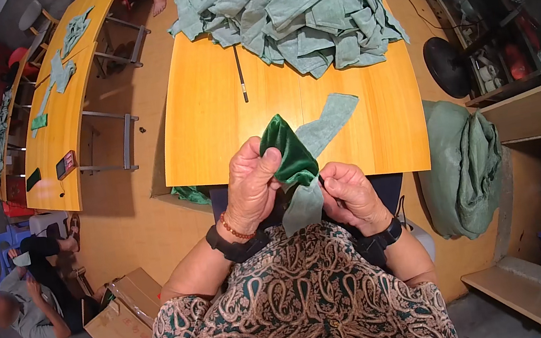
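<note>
Over the near edge of the yellow table (233, 153) I hold a piece of green velvet fabric (288, 152), its shiny dark green side showing at the top and its pale green side hanging below. My left hand (251, 182) pinches the velvet's left edge between thumb and fingers. With thumb and fingers closed, my right hand (355, 195) grips the right side where the cloth is gathered; its fingertips are partly hidden. Just beyond the held cloth, a pale green fabric strip (333, 121) lies on the table.
A large heap of pale green fabric pieces (303, 10) covers the table's far end, with a thin black stick (241, 75) before it. Green cloth (459, 169) is bundled at the right. A cardboard box (129, 319) and a seated person (31, 296) are at the left.
</note>
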A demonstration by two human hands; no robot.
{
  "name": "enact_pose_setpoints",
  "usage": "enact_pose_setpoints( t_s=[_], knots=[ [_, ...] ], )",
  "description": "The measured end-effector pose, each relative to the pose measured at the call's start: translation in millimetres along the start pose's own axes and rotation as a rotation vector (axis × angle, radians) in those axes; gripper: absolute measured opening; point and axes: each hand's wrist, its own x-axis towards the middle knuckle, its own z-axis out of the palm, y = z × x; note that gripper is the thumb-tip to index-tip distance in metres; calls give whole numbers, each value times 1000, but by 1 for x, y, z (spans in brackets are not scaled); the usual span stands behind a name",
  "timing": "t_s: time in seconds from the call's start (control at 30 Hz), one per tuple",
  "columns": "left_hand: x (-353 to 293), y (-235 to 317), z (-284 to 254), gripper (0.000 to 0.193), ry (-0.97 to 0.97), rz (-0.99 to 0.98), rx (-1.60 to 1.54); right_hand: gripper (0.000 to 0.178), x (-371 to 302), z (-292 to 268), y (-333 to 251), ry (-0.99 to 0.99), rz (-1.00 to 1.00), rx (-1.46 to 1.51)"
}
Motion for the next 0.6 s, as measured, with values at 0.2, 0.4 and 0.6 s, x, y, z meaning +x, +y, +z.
enact_pose_setpoints(
  t_s=[0.2, 0.4, 0.6],
  knots=[
    [9, 9, 4, 12, 31, 46, -70, 22, -1, -3, -8, -16, 109, -113],
    [6, 5, 7, 13, -1, 62, -69, 23, 1, 0, -18, -15, 101, -176],
    [2, 6, 6, 11, -5, 49, -144, 21, 0, -2, -5, -78, 111, 70]
  ],
)
